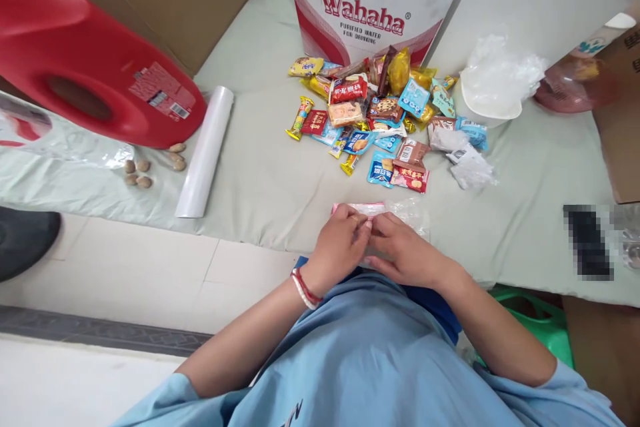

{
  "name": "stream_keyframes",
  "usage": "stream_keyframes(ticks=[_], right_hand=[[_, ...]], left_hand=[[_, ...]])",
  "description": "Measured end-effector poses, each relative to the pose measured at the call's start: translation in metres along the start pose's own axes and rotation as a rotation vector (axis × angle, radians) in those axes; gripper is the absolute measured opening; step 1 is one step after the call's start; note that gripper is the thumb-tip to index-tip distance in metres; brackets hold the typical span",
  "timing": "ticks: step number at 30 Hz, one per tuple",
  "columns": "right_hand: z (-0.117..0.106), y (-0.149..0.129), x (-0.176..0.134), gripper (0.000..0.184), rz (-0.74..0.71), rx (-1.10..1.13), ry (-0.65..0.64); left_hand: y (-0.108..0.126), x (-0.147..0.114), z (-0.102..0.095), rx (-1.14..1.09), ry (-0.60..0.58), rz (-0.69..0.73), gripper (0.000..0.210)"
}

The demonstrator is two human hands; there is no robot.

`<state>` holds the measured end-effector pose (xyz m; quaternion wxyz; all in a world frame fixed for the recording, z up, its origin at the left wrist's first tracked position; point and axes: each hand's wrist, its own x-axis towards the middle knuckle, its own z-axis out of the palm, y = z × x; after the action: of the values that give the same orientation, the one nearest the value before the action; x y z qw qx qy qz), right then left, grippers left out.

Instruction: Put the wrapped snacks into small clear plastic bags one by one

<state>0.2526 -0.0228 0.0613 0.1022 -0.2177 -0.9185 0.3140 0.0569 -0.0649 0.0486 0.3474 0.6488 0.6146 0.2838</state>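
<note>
Your left hand [345, 237] and right hand [407, 250] meet at the bag [411, 215], near edge of the tabletop [270, 193]; I cannot tell their grip. Snacks [349, 89] lie loose farther back, none seen bagged.

At the near middle, the left hand [343, 237] and right hand [403, 247] are meeting at the fingertips, pinching at a clear packet [413, 215] with a pink edge. Beyond them, a heap of wrapped snacks [349, 89] is lying before 1 white-and-red Wahaha box [370, 7], while a white bowl [487, 113] to the right is holding crumpled clear plastic [500, 70]. On the left, a white roll [205, 150] is lying right of a red jug [100, 60], with small brown nut-like pieces [143, 165] resting nearby.
</note>
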Motion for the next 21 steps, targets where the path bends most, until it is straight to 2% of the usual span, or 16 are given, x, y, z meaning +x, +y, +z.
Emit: stream_keyframes(ticks=[1, 3, 5, 6, 7, 8, 9, 12, 14, 17, 19, 21], right_hand=[[-0.006, 0.002, -0.004, 0.025, 0.007, 0.096, 0.027], [-0.014, 0.009, -0.013, 0.027, 0.134, 0.188, 0.211], [-0.015, 0.021, -0.019, 0.03, 0.367, 0.088, 0.457], [-0.013, 0.028, -0.021, 0.036, 0.476, 0.004, 0.531], [-0.009, 0.035, -0.022, 0.046, 0.557, -0.068, 0.545], [-0.005, 0.041, -0.023, 0.052, 0.612, -0.109, 0.507], [0.0, 0.046, -0.024, 0.051, 0.651, -0.113, 0.442], [0.004, 0.052, -0.028, 0.022, 0.711, -0.017, 0.289], [-0.002, 0.046, -0.03, 0.016, 0.706, 0.05, 0.316], [-0.017, 0.029, -0.022, 0.018, 0.691, 0.098, 0.418], [-0.023, 0.015, -0.007, 0.016, 0.688, 0.119, 0.39], [-0.022, 0.002, 0.014, 0.013, 0.668, 0.101, 0.306]], left_hand=[[0.001, -0.003, 0.007, 0.105, 0.005, 0.071, 0.025], [-0.001, -0.012, 0.017, 0.292, 0.028, 0.184, 0.03], [-0.004, -0.021, 0.023, 0.439, 0.048, 0.259, 0.035], [-0.005, -0.024, 0.025, 0.491, 0.056, 0.281, 0.038], [-0.007, -0.026, 0.026, 0.533, 0.061, 0.294, 0.04], [-0.008, -0.027, 0.027, 0.565, 0.062, 0.297, 0.042], [-0.008, -0.028, 0.028, 0.589, 0.06, 0.295, 0.042], [-0.009, -0.027, 0.028, 0.638, 0.036, 0.297, 0.044], [-0.009, -0.026, 0.027, 0.658, 0.019, 0.303, 0.045], [-0.009, -0.026, 0.026, 0.68, 0.005, 0.301, 0.044], [-0.008, -0.026, 0.027, 0.687, -0.001, 0.3, 0.043], [-0.008, -0.027, 0.029, 0.682, 0.003, 0.309, 0.042]])
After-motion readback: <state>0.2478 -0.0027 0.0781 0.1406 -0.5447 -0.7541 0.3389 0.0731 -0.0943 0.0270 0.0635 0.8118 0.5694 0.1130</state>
